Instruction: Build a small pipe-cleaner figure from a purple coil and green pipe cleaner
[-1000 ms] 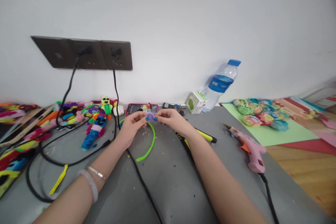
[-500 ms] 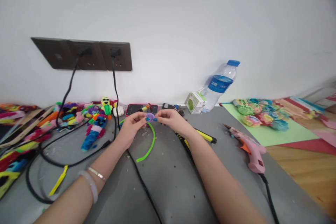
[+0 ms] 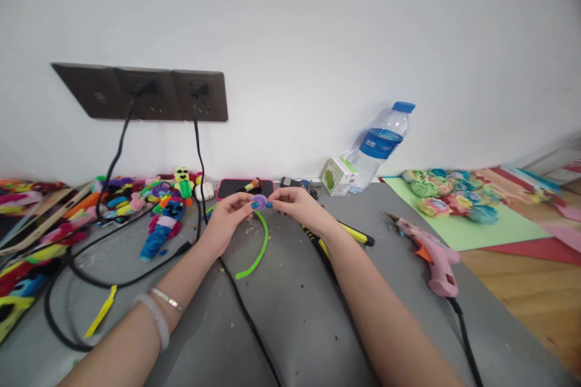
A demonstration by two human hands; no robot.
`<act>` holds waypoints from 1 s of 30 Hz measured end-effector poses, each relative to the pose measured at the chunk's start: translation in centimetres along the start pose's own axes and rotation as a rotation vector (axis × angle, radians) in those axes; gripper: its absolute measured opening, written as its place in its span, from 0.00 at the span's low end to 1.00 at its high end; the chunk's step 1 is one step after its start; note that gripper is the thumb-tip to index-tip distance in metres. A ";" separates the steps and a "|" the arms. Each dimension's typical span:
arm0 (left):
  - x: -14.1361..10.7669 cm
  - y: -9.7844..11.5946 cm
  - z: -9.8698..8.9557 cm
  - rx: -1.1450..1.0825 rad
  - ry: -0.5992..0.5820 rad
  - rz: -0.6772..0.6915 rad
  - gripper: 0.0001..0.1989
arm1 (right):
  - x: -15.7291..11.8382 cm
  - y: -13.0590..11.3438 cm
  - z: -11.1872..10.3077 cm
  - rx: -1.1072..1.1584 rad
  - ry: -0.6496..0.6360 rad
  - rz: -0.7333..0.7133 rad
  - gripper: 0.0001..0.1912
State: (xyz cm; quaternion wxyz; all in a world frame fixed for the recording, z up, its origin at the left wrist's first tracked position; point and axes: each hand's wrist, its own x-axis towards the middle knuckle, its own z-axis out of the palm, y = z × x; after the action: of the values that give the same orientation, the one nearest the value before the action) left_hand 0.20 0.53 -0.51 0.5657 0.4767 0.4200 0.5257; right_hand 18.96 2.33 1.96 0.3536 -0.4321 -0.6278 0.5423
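Between my hands is a small purple coil point(image 3: 259, 202), round and flat, perhaps of wound pipe cleaner. My left hand point(image 3: 229, 217) pinches its left side between thumb and finger. From the right, my right hand point(image 3: 294, 205) has its fingers closed at the coil's other edge. A bright green pipe cleaner point(image 3: 261, 251) curves down below the coil; whether it is joined to anything held is hidden behind the left hand. Just beyond the hands lies a phone point(image 3: 231, 186) in a pink case with a small figure point(image 3: 254, 184) on it.
A pink glue gun point(image 3: 436, 260) lies at the right, a yellow-black cutter point(image 3: 356, 233) near my right wrist. Black cables point(image 3: 245, 314) cross the grey table. Colourful pipe-cleaner figures point(image 3: 163, 224) crowd the left. A bottle point(image 3: 381, 145) and small box point(image 3: 338, 176) stand by the wall.
The phone's screen has gone dark. My hands and the purple coil stay almost in the same place.
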 end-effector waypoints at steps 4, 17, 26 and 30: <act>0.0 -0.1 -0.1 0.018 -0.018 0.016 0.12 | 0.0 0.0 0.0 -0.003 0.001 0.009 0.09; -0.1 0.2 0.0 -0.018 -0.034 -0.011 0.12 | 0.0 0.1 -0.1 -0.033 -0.001 0.008 0.11; -0.2 0.1 0.2 -0.067 -0.029 -0.047 0.13 | 0.2 0.2 -0.2 -0.035 0.016 0.016 0.12; -0.1 0.2 0.2 -0.070 -0.023 -0.045 0.13 | 0.1 0.1 -0.2 -0.039 0.023 0.021 0.13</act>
State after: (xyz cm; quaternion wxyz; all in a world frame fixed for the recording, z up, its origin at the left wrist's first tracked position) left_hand 0.34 0.40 -0.32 0.5985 0.4531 0.4051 0.5218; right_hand 19.14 2.54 1.85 0.3465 -0.4519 -0.6295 0.5286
